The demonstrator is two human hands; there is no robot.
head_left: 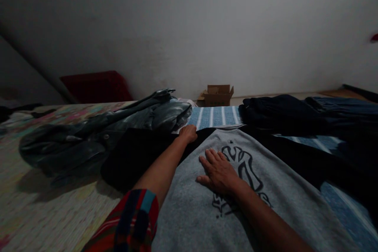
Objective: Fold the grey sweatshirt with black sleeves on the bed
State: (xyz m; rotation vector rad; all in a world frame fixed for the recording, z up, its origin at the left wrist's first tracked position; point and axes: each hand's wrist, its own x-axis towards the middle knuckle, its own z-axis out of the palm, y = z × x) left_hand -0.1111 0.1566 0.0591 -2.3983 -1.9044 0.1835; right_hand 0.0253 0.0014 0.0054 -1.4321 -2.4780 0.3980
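A grey sweatshirt with black sleeves and a black printed design lies spread out in front of me, its collar pointing away. My left hand is closed at the black shoulder on the left, its fingers curled round the fabric there. Flat on the grey chest rests my right hand, fingers stretched out beside the print. The left black sleeve runs out under my left forearm, and the right one reaches toward the right edge of view.
A crumpled dark jacket lies on a floral sheet at left. Dark folded clothes sit at right on a blue striped cloth. Beyond are an open cardboard box, a red crate-like object and a pale wall.
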